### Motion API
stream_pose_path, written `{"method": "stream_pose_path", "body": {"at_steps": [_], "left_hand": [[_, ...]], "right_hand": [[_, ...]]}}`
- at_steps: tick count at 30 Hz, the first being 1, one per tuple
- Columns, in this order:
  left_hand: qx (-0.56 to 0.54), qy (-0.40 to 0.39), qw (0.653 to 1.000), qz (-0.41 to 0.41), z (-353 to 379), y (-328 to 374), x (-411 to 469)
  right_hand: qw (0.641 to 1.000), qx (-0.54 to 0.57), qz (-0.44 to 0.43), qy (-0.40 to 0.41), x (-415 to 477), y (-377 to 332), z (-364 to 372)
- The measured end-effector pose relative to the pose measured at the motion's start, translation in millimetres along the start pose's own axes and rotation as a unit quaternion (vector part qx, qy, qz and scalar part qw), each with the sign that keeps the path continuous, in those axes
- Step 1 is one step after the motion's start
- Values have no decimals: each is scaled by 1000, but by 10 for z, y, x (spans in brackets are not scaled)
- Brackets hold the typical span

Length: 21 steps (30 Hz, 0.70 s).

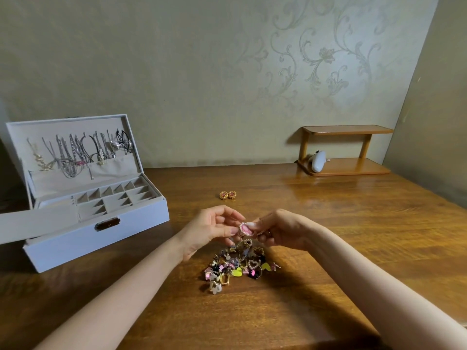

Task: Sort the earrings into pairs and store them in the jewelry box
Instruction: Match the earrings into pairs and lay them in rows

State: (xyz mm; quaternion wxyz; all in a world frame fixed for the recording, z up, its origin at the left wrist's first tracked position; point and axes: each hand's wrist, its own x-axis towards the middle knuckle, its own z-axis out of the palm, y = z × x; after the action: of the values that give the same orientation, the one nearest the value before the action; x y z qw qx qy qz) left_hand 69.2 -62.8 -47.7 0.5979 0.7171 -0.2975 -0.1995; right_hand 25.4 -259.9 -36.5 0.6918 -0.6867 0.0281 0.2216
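Note:
A heap of mixed earrings (pixel 238 266) lies on the wooden table in front of me. Just above it, my left hand (pixel 212 229) and my right hand (pixel 276 229) meet around a pink oval earring with a gold rim (pixel 246 229); both pinch it between fingertips. Two matching round gold earrings with pink centres (pixel 227 195) lie side by side farther back on the table. The white jewelry box (pixel 101 231) stands open at the left, its small compartments bare and necklaces hanging inside its lid.
A small two-tier wooden shelf (pixel 346 150) stands at the back right against the wall, with a pale grey object (pixel 318 161) on its lower tier. The box's lower drawer juts out at the left front. Walls close the table's back and right.

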Motion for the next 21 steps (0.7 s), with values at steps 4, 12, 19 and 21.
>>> {"method": "stream_pose_path", "body": {"at_steps": [4, 12, 19, 21], "left_hand": [[124, 14, 992, 29, 17, -4, 28], [257, 24, 966, 33, 61, -12, 81], [117, 81, 990, -17, 138, 1, 143], [74, 110, 991, -19, 139, 22, 194]], "right_hand": [[998, 54, 21, -26, 0, -1, -15], [997, 62, -1, 37, 11, 10, -56], [995, 43, -64, 65, 72, 43, -108], [992, 38, -79, 86, 89, 32, -107]]}}
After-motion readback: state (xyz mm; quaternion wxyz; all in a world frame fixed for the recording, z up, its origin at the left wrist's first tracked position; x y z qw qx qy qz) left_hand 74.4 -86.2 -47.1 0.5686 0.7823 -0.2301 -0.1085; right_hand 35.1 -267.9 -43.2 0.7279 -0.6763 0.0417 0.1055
